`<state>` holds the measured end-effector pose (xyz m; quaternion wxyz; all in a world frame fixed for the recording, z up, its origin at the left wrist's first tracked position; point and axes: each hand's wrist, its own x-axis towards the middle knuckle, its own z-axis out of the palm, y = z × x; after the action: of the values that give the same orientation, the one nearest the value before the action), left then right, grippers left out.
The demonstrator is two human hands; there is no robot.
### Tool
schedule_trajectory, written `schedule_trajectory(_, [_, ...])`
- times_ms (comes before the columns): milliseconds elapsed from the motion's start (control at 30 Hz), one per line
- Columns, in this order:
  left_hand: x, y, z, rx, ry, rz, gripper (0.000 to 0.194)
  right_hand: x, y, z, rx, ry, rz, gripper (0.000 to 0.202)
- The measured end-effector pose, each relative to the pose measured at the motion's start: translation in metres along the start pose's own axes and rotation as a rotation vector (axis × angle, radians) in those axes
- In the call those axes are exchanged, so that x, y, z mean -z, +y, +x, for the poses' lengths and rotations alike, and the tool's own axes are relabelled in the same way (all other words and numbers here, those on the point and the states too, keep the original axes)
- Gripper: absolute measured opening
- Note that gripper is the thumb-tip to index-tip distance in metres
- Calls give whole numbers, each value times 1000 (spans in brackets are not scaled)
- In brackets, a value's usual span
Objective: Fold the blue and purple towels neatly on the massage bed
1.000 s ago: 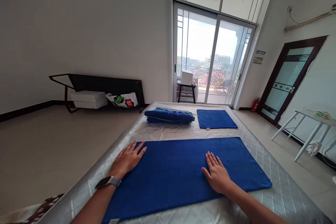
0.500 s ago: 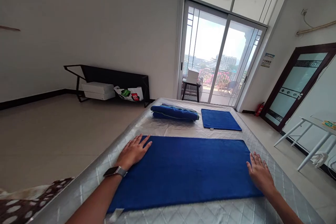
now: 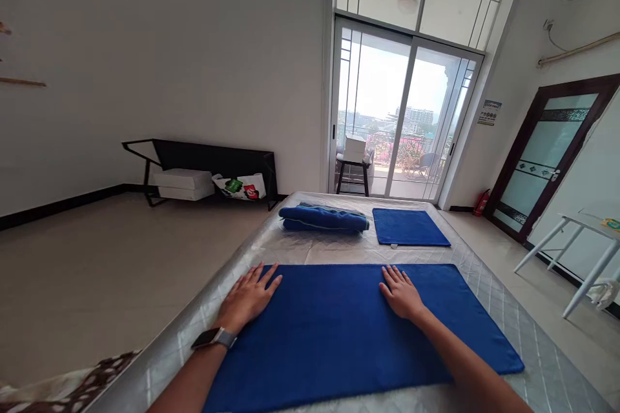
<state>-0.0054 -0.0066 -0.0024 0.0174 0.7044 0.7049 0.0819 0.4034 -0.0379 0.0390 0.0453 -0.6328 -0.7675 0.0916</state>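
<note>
A blue cloth (image 3: 329, 335) lies spread flat on the quilted mattress (image 3: 484, 290) in front of me. My left hand (image 3: 248, 295), with a watch (image 3: 213, 337) on its wrist, rests flat on the cloth's left edge, fingers spread. On the cloth's upper part, right of its middle, my right hand (image 3: 401, 292) lies palm down with fingers stretched out. Neither hand grips anything. Farther back are a bundle of blue cloths (image 3: 323, 218) and, to its right, a smaller flat blue cloth (image 3: 411, 227).
Along the left wall stands a black frame (image 3: 213, 158) with white boxes (image 3: 184, 184) and a printed bag (image 3: 239, 187). Sliding glass doors (image 3: 411, 116) are beyond the mattress. A white table (image 3: 588, 224) is at the right, and a spotted brown blanket (image 3: 104, 377) at the lower left.
My right hand has moved left from the cloth's right edge onto its surface. My left hand stays at the left edge. The view has tilted up slightly.
</note>
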Motion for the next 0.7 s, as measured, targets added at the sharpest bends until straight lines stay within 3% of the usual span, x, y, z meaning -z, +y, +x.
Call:
schedule_trajectory(67, [1,-1,-1,49,-38,21,66,9,43,-7,-111,8,-56,64])
schedule_trajectory(200, [4,-6,-3,6,-75,32,66,25,125,-20,-350,47,-128,65])
schedule_trajectory(300, [3,-10,-3,-24,-69,40,64,27,158,-24,-474,101,-129,65])
schedule_trajectory(500, [9,1,-6,10,-84,100,63,22,157,-24,-497,117,-116,66])
schedule_trajectory(700, [29,22,-19,51,-28,67,64,37,141,-20,-614,94,-137,62])
